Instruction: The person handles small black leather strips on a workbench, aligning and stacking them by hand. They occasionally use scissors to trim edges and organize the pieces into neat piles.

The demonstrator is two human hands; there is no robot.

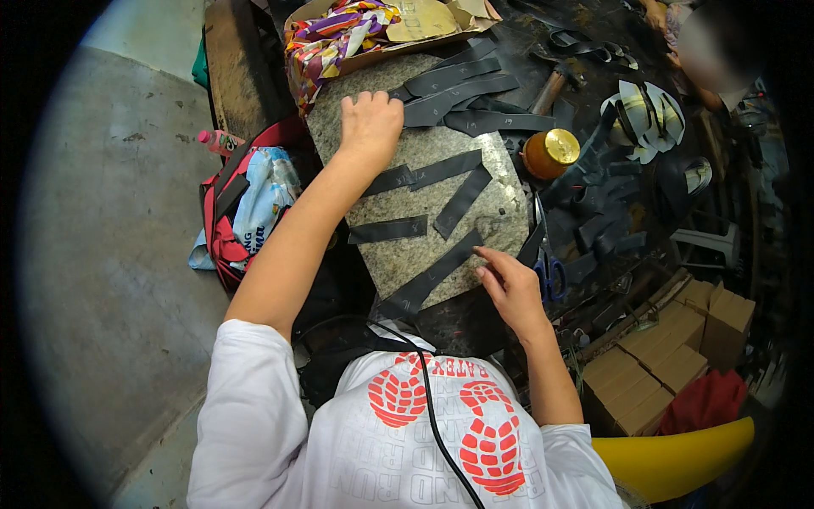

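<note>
On a speckled stone slab lie several flat black strips. My left hand is at the slab's far left, fingers curled down beside the left ends of a heap of black strips; its fingertips are hidden, so what they grip cannot be made out. At the near right edge, my right hand has its index fingertip at the upper end of a long black strip, thumb slightly apart. Between the hands rest two overlapped strips, a slanted strip and a shorter strip.
An amber jar with a gold lid stands right of the slab, near blue-handled scissors and a hammer. Behind is a box of colourful cloth. A red bag sits left, cardboard boxes right. Another person's hand shows far right.
</note>
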